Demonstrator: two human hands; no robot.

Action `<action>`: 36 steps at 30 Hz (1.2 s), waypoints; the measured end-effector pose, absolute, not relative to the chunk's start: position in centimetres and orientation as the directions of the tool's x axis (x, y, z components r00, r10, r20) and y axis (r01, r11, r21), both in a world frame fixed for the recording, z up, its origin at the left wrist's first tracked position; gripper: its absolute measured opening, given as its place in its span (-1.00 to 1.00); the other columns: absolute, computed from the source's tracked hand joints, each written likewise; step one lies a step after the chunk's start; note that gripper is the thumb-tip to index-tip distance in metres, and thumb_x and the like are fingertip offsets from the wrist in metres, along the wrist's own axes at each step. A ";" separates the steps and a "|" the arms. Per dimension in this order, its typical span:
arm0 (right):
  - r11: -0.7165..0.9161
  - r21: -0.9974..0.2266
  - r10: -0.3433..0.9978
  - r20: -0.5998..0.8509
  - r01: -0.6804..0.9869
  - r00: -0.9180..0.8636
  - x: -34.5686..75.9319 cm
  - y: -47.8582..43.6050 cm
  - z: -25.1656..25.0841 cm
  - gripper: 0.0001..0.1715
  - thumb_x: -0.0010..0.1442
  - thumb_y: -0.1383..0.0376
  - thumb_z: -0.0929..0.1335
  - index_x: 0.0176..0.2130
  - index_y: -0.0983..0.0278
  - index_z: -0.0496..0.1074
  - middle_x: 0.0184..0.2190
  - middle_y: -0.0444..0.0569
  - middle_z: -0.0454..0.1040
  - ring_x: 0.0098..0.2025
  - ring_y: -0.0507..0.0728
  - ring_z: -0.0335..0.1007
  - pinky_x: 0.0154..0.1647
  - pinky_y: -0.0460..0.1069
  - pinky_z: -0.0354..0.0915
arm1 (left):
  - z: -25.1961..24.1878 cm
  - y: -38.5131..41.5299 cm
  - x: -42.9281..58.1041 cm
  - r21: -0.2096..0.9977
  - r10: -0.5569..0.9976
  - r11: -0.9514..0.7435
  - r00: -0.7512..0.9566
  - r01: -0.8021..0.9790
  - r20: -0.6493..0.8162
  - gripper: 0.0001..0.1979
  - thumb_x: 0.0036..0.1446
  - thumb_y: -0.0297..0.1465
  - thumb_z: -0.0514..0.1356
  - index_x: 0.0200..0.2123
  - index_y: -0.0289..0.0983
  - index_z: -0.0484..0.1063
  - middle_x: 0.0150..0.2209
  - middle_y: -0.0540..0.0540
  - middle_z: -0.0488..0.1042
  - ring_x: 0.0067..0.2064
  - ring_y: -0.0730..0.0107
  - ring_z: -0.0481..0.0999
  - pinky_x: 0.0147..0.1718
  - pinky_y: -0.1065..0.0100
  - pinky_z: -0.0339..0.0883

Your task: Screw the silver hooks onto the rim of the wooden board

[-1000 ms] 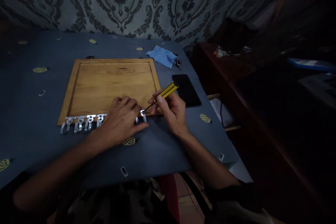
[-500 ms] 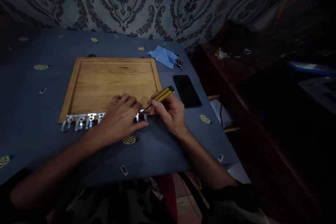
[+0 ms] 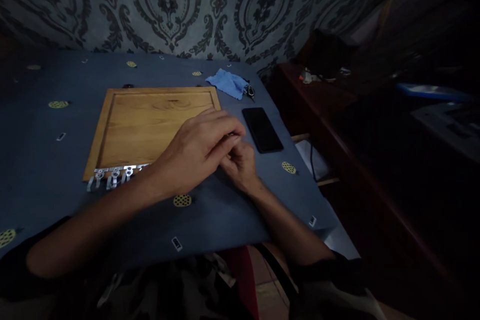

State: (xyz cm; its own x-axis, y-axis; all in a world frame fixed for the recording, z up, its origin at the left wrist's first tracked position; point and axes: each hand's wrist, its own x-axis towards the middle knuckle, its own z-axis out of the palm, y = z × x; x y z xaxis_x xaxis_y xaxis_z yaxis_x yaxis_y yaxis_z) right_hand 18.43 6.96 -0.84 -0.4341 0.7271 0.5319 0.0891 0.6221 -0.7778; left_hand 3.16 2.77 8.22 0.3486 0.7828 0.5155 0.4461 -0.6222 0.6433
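Note:
My left hand (image 3: pixel 200 145) is closed over the top of the screwdriver (image 3: pixel 230 134), of which only a sliver shows between the fingers. Just below, my right hand (image 3: pixel 242 166) is closed on the same tool, partly covered by the left. The screwdriver's tip is hidden. Both hands are at the lower right corner of a framed wooden board (image 3: pixel 150 125) lying on the table. A rail of silver metal hooks (image 3: pixel 115 176) runs along the board's near edge; its right part is behind my left hand and forearm.
A black phone (image 3: pixel 262 130) lies right of my hands. Behind it are a blue cloth (image 3: pixel 227 83) and a small key-like item (image 3: pixel 250 91). The table (image 3: pixel 225 225) has a dark blue patterned cover, and its right edge borders a dark reddish wooden ledge (image 3: pixel 318 115).
My left hand has left the hook rail, moved right and up, and closed over the screwdriver handle by my right hand. The yellow handle, plainly visible before, is now almost wholly covered.

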 end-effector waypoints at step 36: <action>0.719 -0.567 0.549 0.107 0.403 -0.829 20.5 8.1 0.0 -0.60 0.12 0.12 0.55 -0.14 0.30 0.53 -0.16 0.00 0.40 -0.09 0.20 0.33 -0.06 0.05 0.21 | 4.9 5.7 4.4 0.929 0.924 -0.371 0.091 -0.019 0.371 -0.86 0.33 -0.26 0.18 -0.29 -0.15 0.34 -0.60 0.12 0.13 -0.62 0.50 0.09 -0.61 0.37 0.11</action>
State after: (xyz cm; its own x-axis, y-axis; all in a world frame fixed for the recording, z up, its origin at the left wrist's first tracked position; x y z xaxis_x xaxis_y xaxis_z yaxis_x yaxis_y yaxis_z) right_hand 20.53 8.14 0.04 -0.8289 0.5491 0.1066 0.4032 0.7186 -0.5666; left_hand 4.40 5.69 4.95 0.0909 0.9243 0.3707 -0.0190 -0.3705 0.9286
